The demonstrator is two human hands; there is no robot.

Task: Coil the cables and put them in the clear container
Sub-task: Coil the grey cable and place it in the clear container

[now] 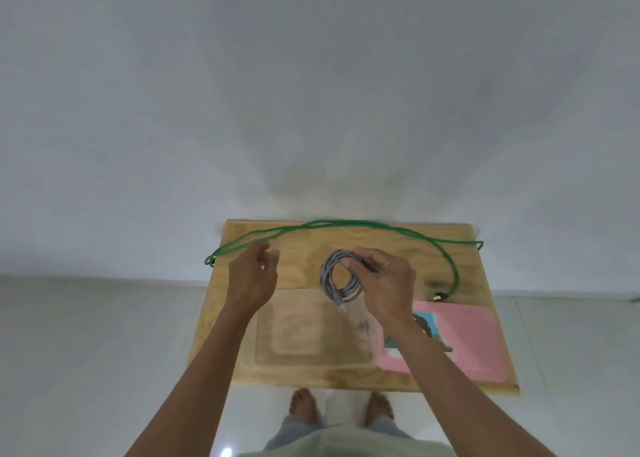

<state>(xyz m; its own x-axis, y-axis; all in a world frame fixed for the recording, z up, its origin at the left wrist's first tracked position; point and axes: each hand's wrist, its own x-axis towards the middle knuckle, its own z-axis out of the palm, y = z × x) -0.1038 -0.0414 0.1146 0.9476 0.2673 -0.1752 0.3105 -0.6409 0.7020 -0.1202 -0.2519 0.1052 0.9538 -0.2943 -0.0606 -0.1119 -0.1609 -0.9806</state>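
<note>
green cable [346,224] uncoiled, looping along far edge of wooden desk [298,238], left end hanging off far-left corner, right end curving down to plug near pink sheet [474,339]. left hand [252,280] hovers over desk's left part, fingers loosely curled, grip empty. clear container [311,332] sits on near-middle of desk. grey cable [337,278], coiled into ring, held above container's far edge, plug dangling. right hand [384,283] pinches top of coil, grip clamped on it.
</note>
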